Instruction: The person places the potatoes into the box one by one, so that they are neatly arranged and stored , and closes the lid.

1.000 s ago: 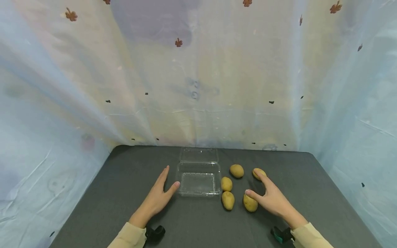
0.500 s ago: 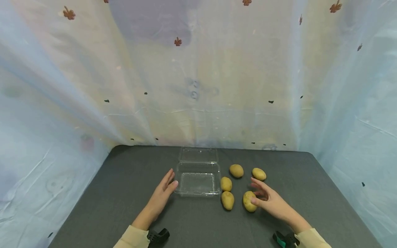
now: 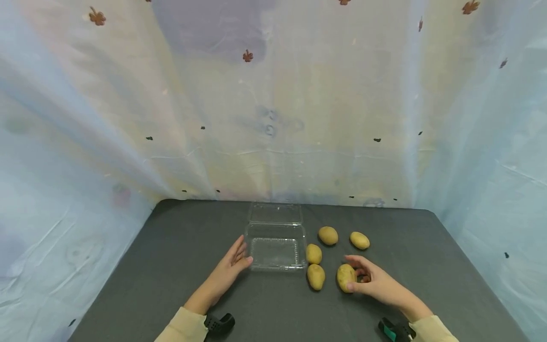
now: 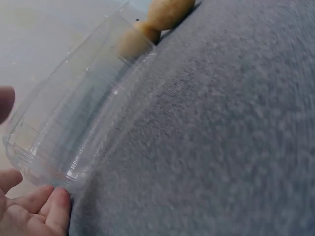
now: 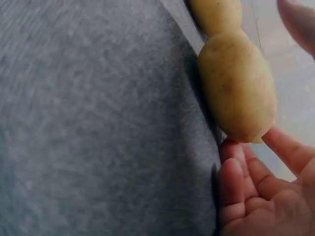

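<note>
A clear plastic clamshell box (image 3: 277, 267) lies with its lid (image 3: 275, 213) folded back. My left hand (image 3: 223, 276) is at the box's left side, fingertips right at its wall (image 4: 54, 162) in the left wrist view, thumb raised apart from the fingers. By a potato (image 3: 346, 278), my right hand (image 3: 381, 286) has its fingers bent behind the right side and the thumb overlapping the near end. In the right wrist view, fingertips meet that potato (image 5: 238, 88) low on its end, while the thumb (image 5: 300, 24) stands off from it.
Two potatoes (image 3: 314, 254) (image 3: 316, 277) lie in a row along the box's right side. Farther back are two more, a round potato (image 3: 328, 235) and a small oval potato (image 3: 360, 240). A patterned curtain (image 3: 273, 118) hangs behind the grey tabletop (image 3: 171, 247).
My right hand has come down and back from over the potatoes to the near one, its fingers bending beside it. My left hand has shifted slightly right, against the box.
</note>
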The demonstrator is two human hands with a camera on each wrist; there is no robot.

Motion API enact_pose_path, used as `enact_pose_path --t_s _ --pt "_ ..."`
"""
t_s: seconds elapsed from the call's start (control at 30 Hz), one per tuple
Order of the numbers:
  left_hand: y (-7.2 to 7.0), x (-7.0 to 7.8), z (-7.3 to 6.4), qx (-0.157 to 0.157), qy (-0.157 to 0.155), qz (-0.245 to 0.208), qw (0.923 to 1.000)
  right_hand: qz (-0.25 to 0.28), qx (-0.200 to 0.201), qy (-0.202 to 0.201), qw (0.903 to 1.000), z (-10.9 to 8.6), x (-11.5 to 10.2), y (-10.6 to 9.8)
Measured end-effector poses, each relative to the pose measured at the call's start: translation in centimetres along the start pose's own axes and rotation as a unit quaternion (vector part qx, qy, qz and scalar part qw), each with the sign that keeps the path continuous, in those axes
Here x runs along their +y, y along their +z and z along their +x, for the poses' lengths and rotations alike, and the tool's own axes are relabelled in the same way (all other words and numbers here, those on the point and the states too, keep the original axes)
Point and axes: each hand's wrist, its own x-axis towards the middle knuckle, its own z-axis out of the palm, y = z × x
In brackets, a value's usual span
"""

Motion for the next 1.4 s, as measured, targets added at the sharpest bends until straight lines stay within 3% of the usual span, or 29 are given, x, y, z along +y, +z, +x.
enact_pose_path --t_s 0.23,0.4,0.67,1.4 --pt "-0.1 -0.2 0.0 -0.019 -0.006 0.008 0.9998 0.004 -0.002 0.024 0.9997 0.0 0.8 0.2" --pt "-0.5 -0.6 -0.2 -0.018 -0.008 0.000 0.9998 -0.012 0.005 0.019 0.9997 0.2 0.8 0.7" --pt "-0.5 -0.1 -0.7 -0.019 -0.008 -0.001 0.9998 -0.022 0.022 0.021 0.9993 0.5 0.8 1.1" --pt "-0.2 -0.2 -0.4 -0.034 0.013 -0.011 0.9993 -0.053 0.050 0.006 0.9973 -0.1 0.9 1.3"
